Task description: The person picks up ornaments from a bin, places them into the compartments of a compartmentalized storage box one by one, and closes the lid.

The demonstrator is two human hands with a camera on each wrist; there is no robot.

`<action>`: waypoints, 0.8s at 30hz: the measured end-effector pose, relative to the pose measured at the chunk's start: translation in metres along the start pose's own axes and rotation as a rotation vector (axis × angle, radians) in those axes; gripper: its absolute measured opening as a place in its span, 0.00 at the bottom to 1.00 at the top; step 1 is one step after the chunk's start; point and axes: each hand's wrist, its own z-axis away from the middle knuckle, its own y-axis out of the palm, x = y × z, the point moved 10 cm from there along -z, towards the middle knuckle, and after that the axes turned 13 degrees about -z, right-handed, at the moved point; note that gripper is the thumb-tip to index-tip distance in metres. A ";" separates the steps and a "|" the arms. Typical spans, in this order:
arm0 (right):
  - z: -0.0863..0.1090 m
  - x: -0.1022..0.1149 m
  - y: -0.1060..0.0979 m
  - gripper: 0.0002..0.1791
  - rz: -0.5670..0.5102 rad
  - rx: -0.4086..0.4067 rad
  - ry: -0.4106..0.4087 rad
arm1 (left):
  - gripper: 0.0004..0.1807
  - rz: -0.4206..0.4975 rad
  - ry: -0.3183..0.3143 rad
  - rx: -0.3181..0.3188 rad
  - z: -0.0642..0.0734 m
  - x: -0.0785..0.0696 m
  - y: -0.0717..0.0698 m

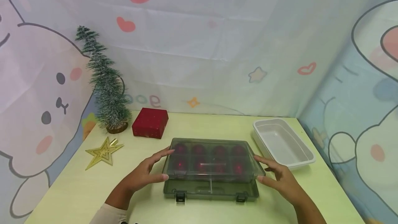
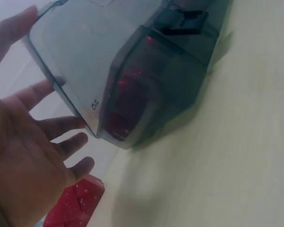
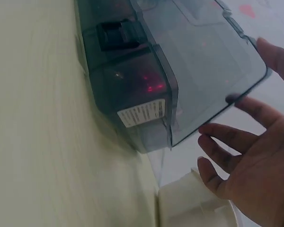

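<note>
On the table stands a translucent grey plastic storage box (image 1: pixel 189 194) with two front latches; its lid (image 1: pixel 214 175) is tilted up, the front edge raised off the base. Several shiny red Christmas balls (image 1: pixel 238 166) show through the lid, in compartments. My left hand (image 1: pixel 144 173) holds the lid's left side, thumb at the near corner and fingers along the edge. On the opposite side, my right hand (image 1: pixel 281 179) holds the lid likewise. In the right wrist view a white label (image 3: pixel 142 112) is on the box's end wall.
A small green Christmas tree (image 1: pixel 109 92) stands at the back left beside a red box (image 1: pixel 150 123). Nearer lies a gold star topper (image 1: pixel 104 152). At the right is a white plastic tray (image 1: pixel 284 144). A printed cloth (image 1: pixel 199 51) hangs behind the table.
</note>
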 end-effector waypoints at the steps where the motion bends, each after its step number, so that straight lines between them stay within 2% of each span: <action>1: 0.000 -0.001 0.000 0.32 0.013 0.011 -0.010 | 0.41 0.000 -0.003 0.005 0.000 0.002 0.001; 7: 0.002 -0.012 0.005 0.32 0.124 0.036 0.003 | 0.42 -0.012 -0.040 0.026 0.002 0.015 0.007; 11: 0.001 -0.021 0.008 0.31 0.119 0.028 0.042 | 0.43 -0.044 -0.047 0.007 0.003 0.021 0.007; 16: 0.001 -0.032 0.009 0.29 0.117 0.025 0.095 | 0.45 -0.069 -0.058 -0.011 0.003 0.023 0.007; 20: 0.001 -0.034 0.010 0.28 0.133 0.022 0.104 | 0.46 -0.108 -0.058 -0.001 0.002 0.022 0.008; 24: -0.001 -0.033 0.013 0.26 0.153 0.026 0.092 | 0.39 -0.153 -0.052 0.019 0.001 0.020 0.009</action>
